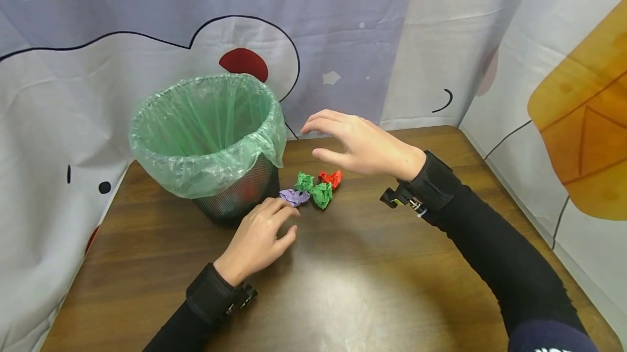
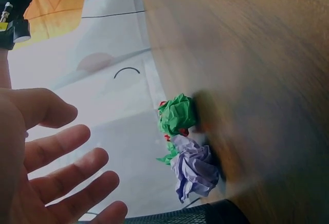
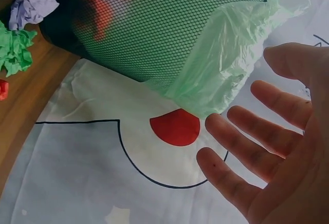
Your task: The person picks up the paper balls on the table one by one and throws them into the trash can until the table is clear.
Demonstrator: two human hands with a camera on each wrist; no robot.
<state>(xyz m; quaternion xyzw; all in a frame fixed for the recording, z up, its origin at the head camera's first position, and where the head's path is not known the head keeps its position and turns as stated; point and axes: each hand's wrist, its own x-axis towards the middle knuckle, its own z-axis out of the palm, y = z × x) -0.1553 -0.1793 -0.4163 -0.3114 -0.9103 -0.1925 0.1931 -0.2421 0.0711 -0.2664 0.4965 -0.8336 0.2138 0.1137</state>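
Close together on the wooden table lie a purple crumpled paper ball [image 1: 295, 197], two green paper balls [image 1: 321, 195] and a red paper ball [image 1: 331, 179]. My left hand [image 1: 262, 238] hovers just in front of the purple ball, its fingers loosely bent with nothing in them. Higher up and to the right, my right hand [image 1: 360, 142] is raised behind the balls, fingers spread and holding nothing. Left of the balls stands a black mesh bin [image 1: 235, 197] lined with a green plastic bag [image 1: 206, 170]. Something red and white shows through its mesh in the right wrist view.
A printed curtain [image 1: 343, 42] hangs along the back and sides of the table [image 1: 392, 276]. Each wrist carries a black strap with a small camera [image 1: 392, 197]. The bin's bag-covered rim rises well above the table at the back left.
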